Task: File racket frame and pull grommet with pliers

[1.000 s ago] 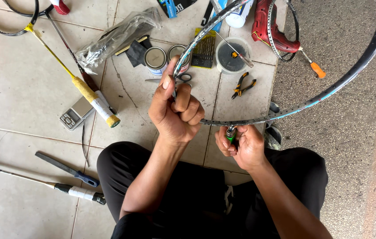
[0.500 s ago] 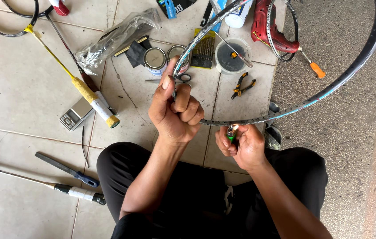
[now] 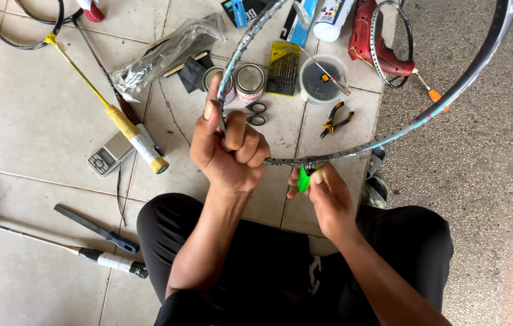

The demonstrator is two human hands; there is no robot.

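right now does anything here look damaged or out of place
Yes. The dark unstrung racket frame held in the left hand has no strings at all, only empty holes along the hoop. The right hand presses a small green tool against it. Cans, pliers and scissors lie scattered on the tiled floor.

Our single head-worn camera, looking steeply down over our lap, close on our left hand (image 3: 229, 151) and right hand (image 3: 323, 196), tiled floor (image 3: 33, 145) with scattered tools spreading ahead of us
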